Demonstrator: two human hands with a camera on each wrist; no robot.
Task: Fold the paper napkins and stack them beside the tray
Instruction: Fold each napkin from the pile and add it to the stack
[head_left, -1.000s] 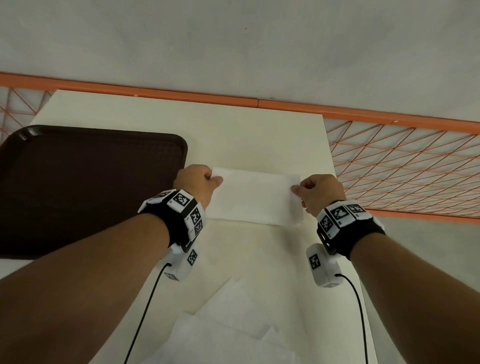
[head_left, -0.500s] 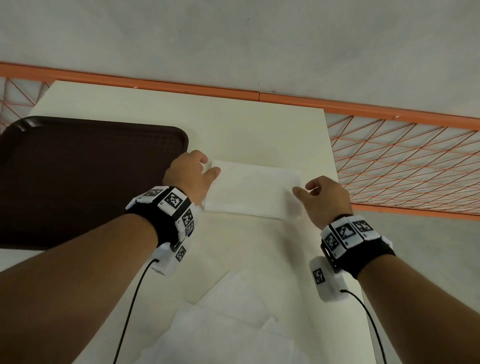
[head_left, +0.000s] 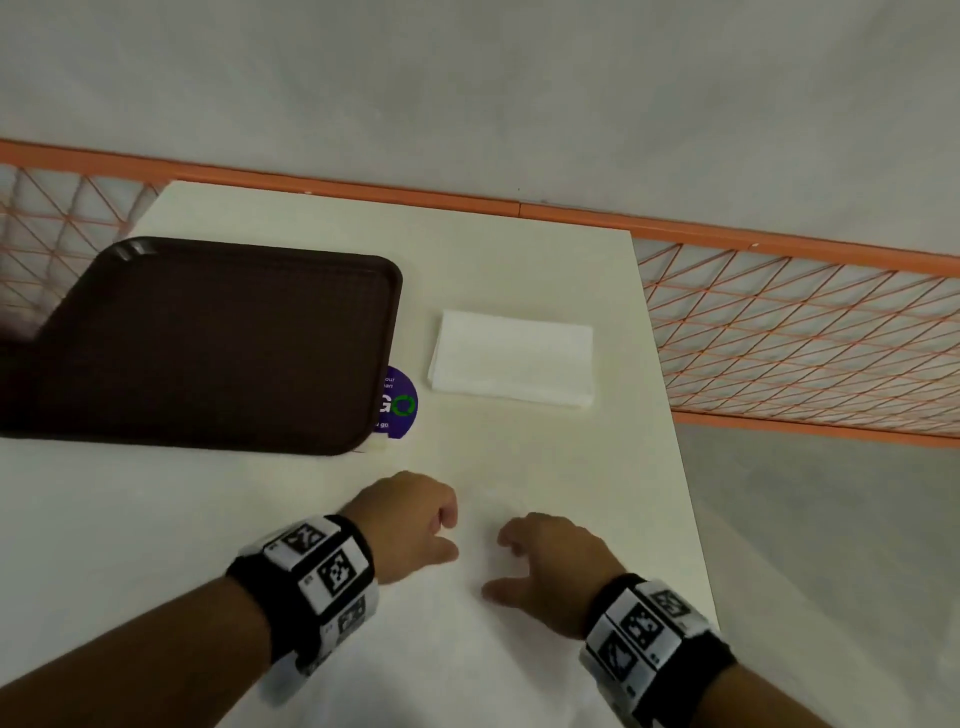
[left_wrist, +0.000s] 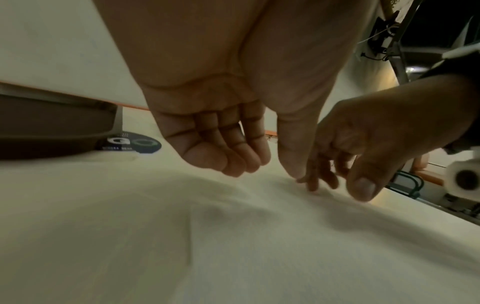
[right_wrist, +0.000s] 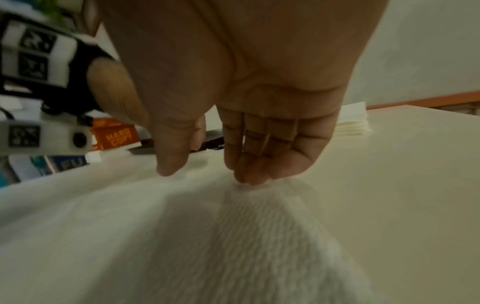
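Note:
A folded white napkin stack (head_left: 511, 358) lies on the table just right of the dark brown tray (head_left: 208, 343), with no hand on it. An unfolded white napkin (head_left: 457, 634) lies flat at the near edge under both hands. My left hand (head_left: 447, 535) hovers over its far edge with fingers loosely curled and nothing held; its thumb tip (left_wrist: 293, 170) reaches down to the napkin (left_wrist: 233, 246). My right hand (head_left: 498, 566) sits close beside it. Its fingertips (right_wrist: 246, 179) touch the napkin (right_wrist: 233, 236) while the thumb stays apart.
The cream table (head_left: 519, 260) ends close on the right, with an orange mesh railing (head_left: 779, 338) beyond. A round purple sticker (head_left: 397, 402) peeks out from under the tray's right edge. The folded stack (right_wrist: 350, 123) shows at the back in the right wrist view.
Both hands have let go of the folded napkin beside the tray and drawn back toward me. They now meet over the unfolded napkin at the near edge.

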